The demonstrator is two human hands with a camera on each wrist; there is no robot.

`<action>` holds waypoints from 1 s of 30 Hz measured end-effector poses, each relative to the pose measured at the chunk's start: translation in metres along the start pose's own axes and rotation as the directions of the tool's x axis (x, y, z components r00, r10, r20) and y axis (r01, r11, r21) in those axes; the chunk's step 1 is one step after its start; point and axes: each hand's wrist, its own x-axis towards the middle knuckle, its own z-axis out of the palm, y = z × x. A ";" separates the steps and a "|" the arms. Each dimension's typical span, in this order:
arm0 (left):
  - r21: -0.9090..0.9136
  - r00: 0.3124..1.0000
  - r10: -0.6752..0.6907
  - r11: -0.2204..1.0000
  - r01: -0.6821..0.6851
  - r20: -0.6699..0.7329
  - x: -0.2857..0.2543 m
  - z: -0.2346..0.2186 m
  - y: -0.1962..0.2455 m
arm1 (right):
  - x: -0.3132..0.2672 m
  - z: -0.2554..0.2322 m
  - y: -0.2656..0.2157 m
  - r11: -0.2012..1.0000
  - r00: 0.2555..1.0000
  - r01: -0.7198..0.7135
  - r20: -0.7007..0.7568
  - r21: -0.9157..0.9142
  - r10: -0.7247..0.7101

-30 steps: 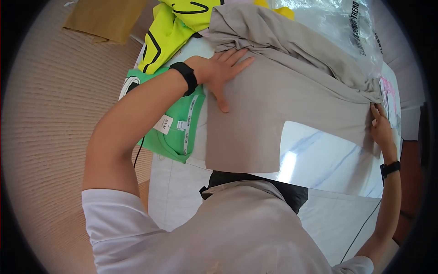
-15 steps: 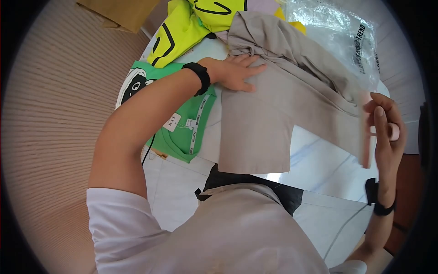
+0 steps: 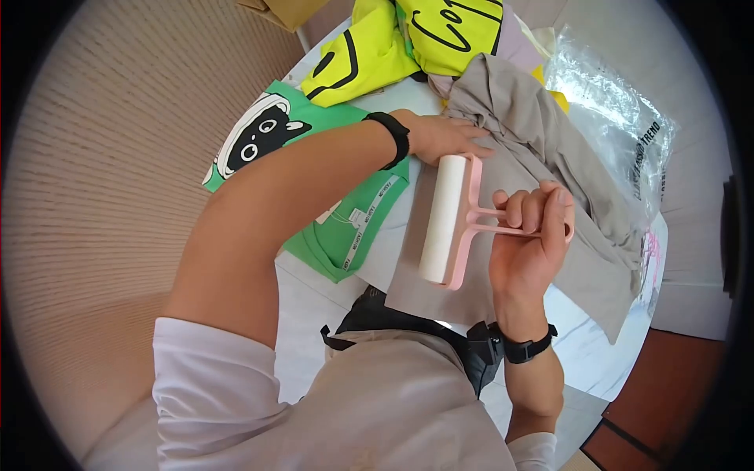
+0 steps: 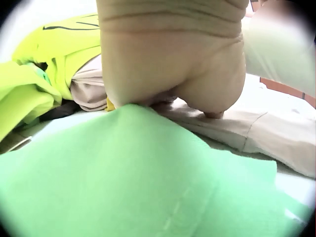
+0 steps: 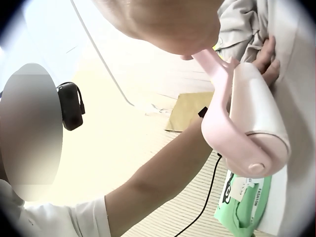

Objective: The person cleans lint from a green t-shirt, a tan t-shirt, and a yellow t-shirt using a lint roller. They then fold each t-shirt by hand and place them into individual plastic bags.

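My right hand grips the handle of a pink lint roller with a white roll. In the head view the roll overlaps one leg of the grey-beige trousers. The right wrist view has the lint roller large, close over the pale cloth. With fingers spread, my left hand rests on the trousers near their bunched upper part. In the left wrist view the back of the left hand hides most of its fingers. A green T-shirt lies beneath the left forearm.
Yellow clothing with black print is heaped at the back of the white table. A clear plastic bag lies at the back right. Beyond the table's left side is a brown paper bag.
My right hand has lifted from the trousers' right edge and swung left with the lint roller over the left leg. My left hand stays on the cloth; the head view has shifted.
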 end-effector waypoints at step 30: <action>-0.028 0.995 0.045 0.998 -0.047 -0.089 -0.001 0.000 0.003 | -0.029 -0.056 0.017 0.999 0.988 0.030 -0.152 0.026 -0.025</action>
